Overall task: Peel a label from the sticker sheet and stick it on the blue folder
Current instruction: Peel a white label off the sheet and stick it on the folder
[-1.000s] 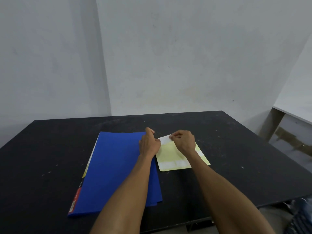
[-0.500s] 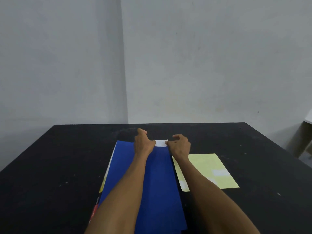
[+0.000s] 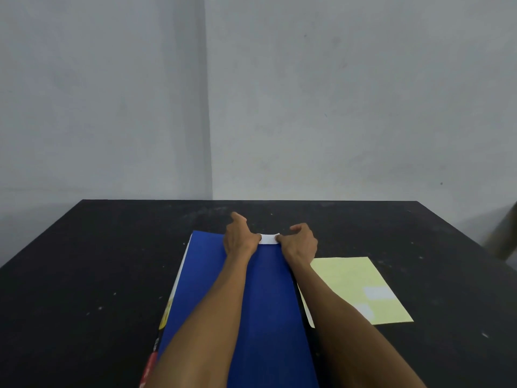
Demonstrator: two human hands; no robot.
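Note:
A blue folder (image 3: 268, 298) lies lengthwise on the black table (image 3: 84, 275), under both my forearms. A small white label (image 3: 268, 238) sits at the folder's far edge. My left hand (image 3: 239, 239) pinches its left end and my right hand (image 3: 299, 242) pinches its right end, so the label is stretched between them. Whether it touches the folder's surface I cannot tell. The pale yellow sticker sheet (image 3: 355, 287) lies flat to the right of the folder, with two white labels left on it near the front.
Paper edges in white, yellow and red (image 3: 167, 312) stick out along the folder's left side. Grey walls stand behind the table. A brownish furniture leg (image 3: 503, 236) shows at the far right edge.
Both hands left the sticker sheet with the peeled label and carried it left to the folder's far edge. Over the last half second they have held nearly still there.

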